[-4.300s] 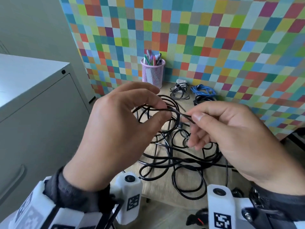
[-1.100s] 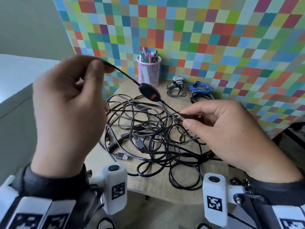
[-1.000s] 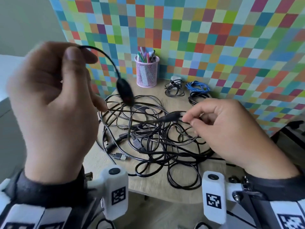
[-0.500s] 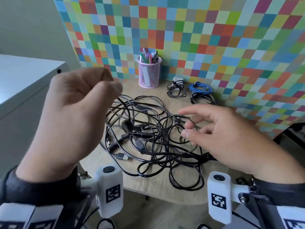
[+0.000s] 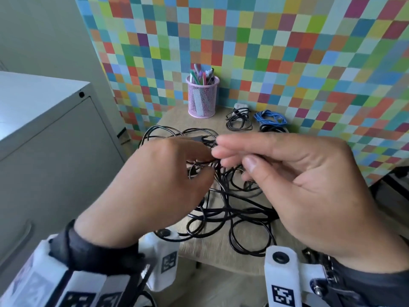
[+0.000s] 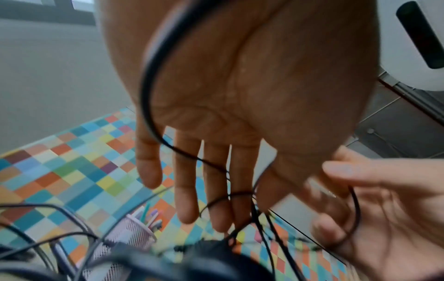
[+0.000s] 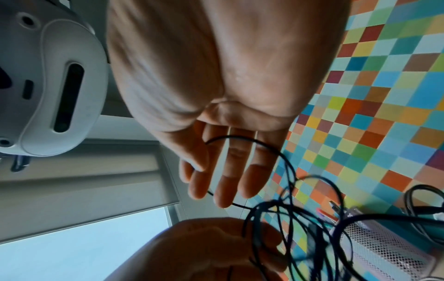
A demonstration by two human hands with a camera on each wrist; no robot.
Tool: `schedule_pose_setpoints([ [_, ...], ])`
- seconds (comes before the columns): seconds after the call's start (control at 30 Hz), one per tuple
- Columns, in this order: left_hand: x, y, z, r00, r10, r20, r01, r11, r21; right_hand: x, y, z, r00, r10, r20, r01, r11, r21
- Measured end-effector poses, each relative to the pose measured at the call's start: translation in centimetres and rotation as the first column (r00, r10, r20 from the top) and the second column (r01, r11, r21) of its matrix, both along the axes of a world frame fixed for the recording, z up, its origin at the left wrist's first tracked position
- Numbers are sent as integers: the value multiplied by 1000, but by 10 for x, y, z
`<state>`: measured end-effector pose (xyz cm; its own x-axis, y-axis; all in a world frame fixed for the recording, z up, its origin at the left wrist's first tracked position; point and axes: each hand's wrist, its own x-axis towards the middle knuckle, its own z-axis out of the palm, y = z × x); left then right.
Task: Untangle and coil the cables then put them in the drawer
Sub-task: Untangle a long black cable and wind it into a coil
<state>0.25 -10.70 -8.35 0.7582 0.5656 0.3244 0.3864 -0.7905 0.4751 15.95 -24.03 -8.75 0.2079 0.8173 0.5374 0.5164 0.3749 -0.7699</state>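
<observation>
Checkered colour tiles back a small wooden surface (image 5: 212, 255) on which the black tangle (image 5: 225, 209) is spread. Both hands are raised just above it. The left hand (image 5: 155, 187) is held with fingers straight and a cable (image 6: 153, 106) draped across its palm; the right hand (image 5: 294, 180), fingers loosely extended, has a loop (image 7: 271, 148) hung over them, probably to lift one strand free. Coiled cables (image 5: 239, 119) are parked by the pen cup (image 5: 202, 97).

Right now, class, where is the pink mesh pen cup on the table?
In the head view, the pink mesh pen cup stands at the table's far edge against the checkered wall, left of the small black coiled cable and blue cable.
</observation>
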Motion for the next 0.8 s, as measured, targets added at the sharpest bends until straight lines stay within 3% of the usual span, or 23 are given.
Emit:
schedule_pose_setpoints([
  [0.07, 4, -3, 0, 996, 19, 91, -16, 999, -28, -2, -5, 5, 998, 57, 16, -57, 998, -16],
  [0.17, 6, -3, 0, 969, 51, 242, -17, 990, -141, -3, -7, 9, 990, 117, -80, -121, 992, -42],
  [0.27, 8, -3, -3, 919, 82, 387, 16, 969, -245, -2, -2, 6, 987, -46, -157, 52, 998, 36],
  [0.33, 9, -4, -5, 897, 63, 438, 45, 972, -231, 1, 2, 4, 959, -223, -174, 236, 970, 57],
  [0.43, 11, -7, -10, 890, -8, 455, 98, 980, -173, 8, 4, 1, 923, -359, -141, 357, 933, -37],
  [0.57, 12, -8, -13, 901, -90, 424, 178, 969, -173, 8, 6, -4, 944, -330, -8, 315, 908, -277],
  [0.67, 7, -4, -7, 914, -90, 395, 193, 954, -228, 7, 6, -3, 941, -318, 118, 338, 903, -264],
  [0.8, -5, 8, 4, 898, 12, 440, 165, 918, -362, 12, 4, -6, 912, -383, 149, 404, 903, -150],
])
